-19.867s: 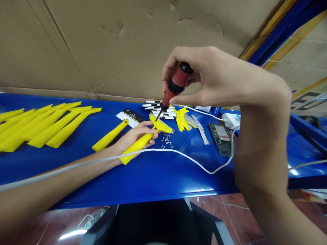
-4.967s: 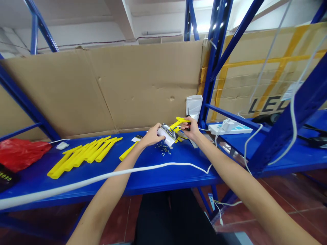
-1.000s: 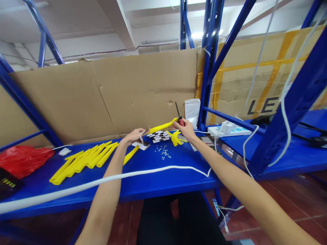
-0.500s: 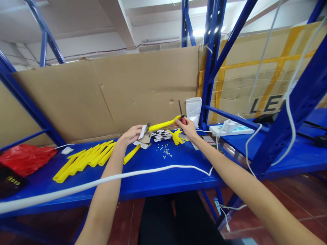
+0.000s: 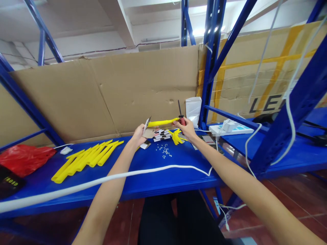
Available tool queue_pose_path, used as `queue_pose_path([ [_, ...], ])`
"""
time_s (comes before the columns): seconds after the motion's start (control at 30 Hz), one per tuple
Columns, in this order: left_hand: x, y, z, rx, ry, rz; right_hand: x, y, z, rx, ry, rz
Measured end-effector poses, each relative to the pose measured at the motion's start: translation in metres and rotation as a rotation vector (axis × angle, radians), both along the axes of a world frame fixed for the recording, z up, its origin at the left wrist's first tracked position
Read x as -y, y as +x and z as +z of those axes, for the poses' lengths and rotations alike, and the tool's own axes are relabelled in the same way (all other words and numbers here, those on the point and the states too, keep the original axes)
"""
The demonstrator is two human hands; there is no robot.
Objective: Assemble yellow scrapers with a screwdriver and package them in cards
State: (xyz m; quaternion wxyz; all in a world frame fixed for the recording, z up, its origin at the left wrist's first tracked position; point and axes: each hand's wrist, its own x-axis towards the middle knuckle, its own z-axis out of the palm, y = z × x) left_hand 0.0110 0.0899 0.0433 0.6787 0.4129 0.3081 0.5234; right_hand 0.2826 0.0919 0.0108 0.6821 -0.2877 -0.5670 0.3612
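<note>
Though small, right hand (image 5: 187, 129) seemingly curled

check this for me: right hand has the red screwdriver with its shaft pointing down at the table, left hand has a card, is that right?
Not quite: the shaft points up, as the head view shows. The rest stands: the right hand has the red screwdriver, and the left hand has a card.

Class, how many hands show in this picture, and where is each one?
2: the left hand, holding a card by one end of the yellow tool, and the right hand, gripping the tool's other end and the red screwdriver. No others show.
</note>
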Motion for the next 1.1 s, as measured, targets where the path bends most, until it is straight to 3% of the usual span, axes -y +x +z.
queue_pose_path([
  [0.4,0.001,0.005,-0.005,0.01,-0.079,0.035,0.016,-0.007,0.006,0.176,0.046,-0.055],
  [0.67,-0.003,0.009,-0.01,-0.067,-0.103,0.027,0.02,-0.008,0.003,0.244,0.16,-0.165],
  [1.1,0.008,0.02,-0.014,0.023,-0.147,-0.053,0.024,-0.004,0.004,0.339,0.324,-0.256],
])
